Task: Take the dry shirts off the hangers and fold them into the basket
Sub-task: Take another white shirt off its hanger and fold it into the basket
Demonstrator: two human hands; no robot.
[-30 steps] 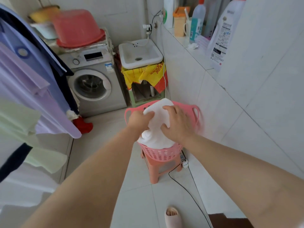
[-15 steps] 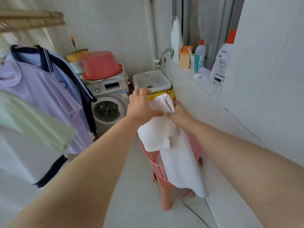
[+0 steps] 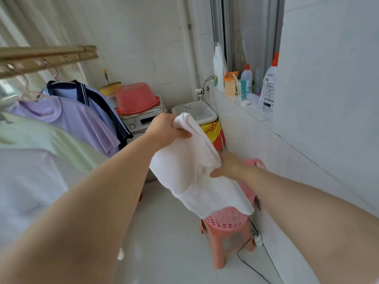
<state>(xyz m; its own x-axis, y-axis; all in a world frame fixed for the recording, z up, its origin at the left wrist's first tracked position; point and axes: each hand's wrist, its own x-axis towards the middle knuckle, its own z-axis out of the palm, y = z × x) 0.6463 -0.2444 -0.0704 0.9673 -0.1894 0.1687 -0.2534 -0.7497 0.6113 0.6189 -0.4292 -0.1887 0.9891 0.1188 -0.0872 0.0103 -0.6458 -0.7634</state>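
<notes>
Left hand [image 3: 170,130]: gripping the top corner of the white shirt [image 3: 192,181], fingers curling tight round a bunch of fabric, up in front of the washing machine [image 3: 141,123].
Right hand [image 3: 228,167]: sitting lower and further right, pinching the shirt's folded edge, thumb on the front, fingers tucked behind the cloth.
White shirt: hanging between both hands and draping down over the front of the pink basket [image 3: 227,220], hiding a good chunk of it.
Pink basket: sitting on a pink stool [image 3: 223,244] beside the tiled wall, below the right hand.
Other shirts: purple shirt [image 3: 69,117], green shirt [image 3: 41,140] and blue shirt [image 3: 65,93] are hanging under the rail [image 3: 47,58], well off to the left of both hands.
</notes>
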